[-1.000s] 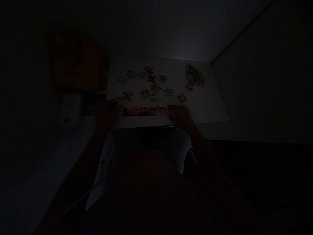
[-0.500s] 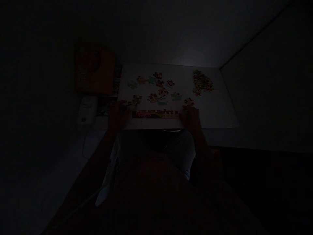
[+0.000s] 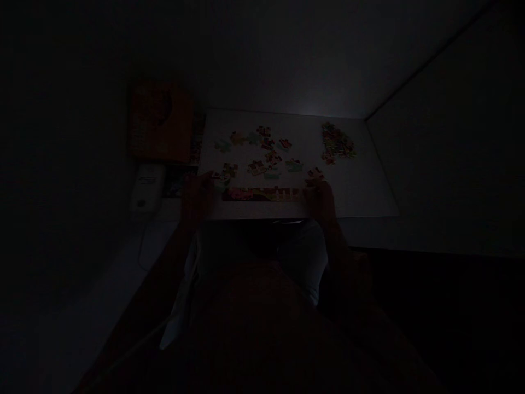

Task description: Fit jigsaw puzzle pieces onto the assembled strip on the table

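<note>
A multicoloured jigsaw strip [image 3: 260, 194] lies between the left hand [image 3: 197, 197] and right hand [image 3: 320, 201], their grips too dark to tell.

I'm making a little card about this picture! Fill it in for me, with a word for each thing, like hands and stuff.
Light: very dim
Left hand: beside a jigsaw piece, grip unclear
Right hand: by another jigsaw piece, grip unclear
Things: joined jigsaw strip between the hands, on a white board
Rest: scattered jigsaw pieces, heap of jigsaw pieces, orange box, white device
</note>
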Tool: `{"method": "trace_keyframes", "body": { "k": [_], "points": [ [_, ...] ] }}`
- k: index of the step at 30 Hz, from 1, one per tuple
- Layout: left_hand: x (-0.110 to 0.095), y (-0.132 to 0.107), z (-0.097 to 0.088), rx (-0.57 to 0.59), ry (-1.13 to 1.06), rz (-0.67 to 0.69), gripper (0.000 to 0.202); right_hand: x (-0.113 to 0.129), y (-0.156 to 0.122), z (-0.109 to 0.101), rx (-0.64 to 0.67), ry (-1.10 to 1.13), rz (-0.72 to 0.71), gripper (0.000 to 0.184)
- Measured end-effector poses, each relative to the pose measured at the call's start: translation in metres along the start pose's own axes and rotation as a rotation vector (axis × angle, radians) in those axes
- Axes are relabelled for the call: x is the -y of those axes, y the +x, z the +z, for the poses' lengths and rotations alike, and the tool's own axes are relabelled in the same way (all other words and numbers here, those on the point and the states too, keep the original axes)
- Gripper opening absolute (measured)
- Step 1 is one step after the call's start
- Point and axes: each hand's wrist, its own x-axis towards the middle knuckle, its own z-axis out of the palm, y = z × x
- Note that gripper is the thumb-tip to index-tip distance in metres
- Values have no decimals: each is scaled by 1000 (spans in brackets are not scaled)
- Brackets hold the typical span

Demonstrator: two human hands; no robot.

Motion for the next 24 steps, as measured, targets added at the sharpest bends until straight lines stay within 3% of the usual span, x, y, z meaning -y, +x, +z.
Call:
{"method": "trace_keyframes", "body": {
  "k": [3,7,14,20,24],
  "points": [
    [2,0,1,12,-8,10,52,14,15,9,-16,80,-25,40],
    [5,0,3,5,-15,27,52,46,49,42,95,58,-89,42],
    [6,0,2,-28,-27,-52,58,83,93,99,205,-126,-30,79],
    [2,-1,1,-47,-66,-95,57,91,104,106,256,-175,-56,57],
    [5,-2,3,-68,-66,-68,55,100,106,96,250,-207,-54,57]
  ]
}}
